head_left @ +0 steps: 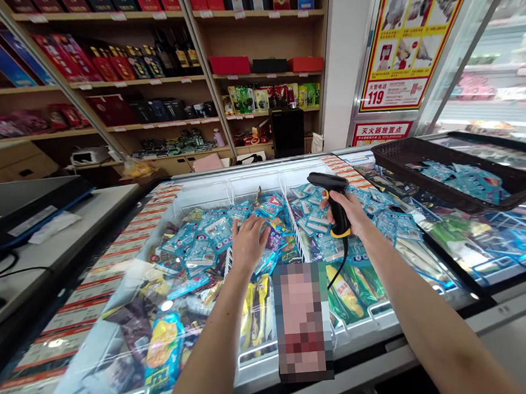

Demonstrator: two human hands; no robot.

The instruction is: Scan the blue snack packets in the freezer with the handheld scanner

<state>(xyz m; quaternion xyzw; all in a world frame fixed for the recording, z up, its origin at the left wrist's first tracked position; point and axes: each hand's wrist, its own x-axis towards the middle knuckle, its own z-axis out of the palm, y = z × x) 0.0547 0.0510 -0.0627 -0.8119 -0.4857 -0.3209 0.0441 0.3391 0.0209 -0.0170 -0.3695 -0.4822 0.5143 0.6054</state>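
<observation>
My right hand point(346, 210) is wrapped round the handle of a black and yellow barcode scanner point(330, 182), with its cable hanging down. Beneath it, many small blue packets point(315, 217) are spread over the right part of a chest freezer. My left hand point(249, 240) is stretched out palm down with nothing visible in it, close to more blue packets point(201, 250) and a purple packet point(274, 240). I cannot tell whether its fingers touch them. At the front edge, a pixelated upright rectangle point(302, 315) hides what lies there.
A dark brown basket point(430, 184) holding blue packets rests on the freezer's right side. Price labels point(100, 276) run along the left glass. At the left stands a counter point(83, 220) with a black device point(27, 206). Shelves point(145, 83) with bottles and boxes line the back.
</observation>
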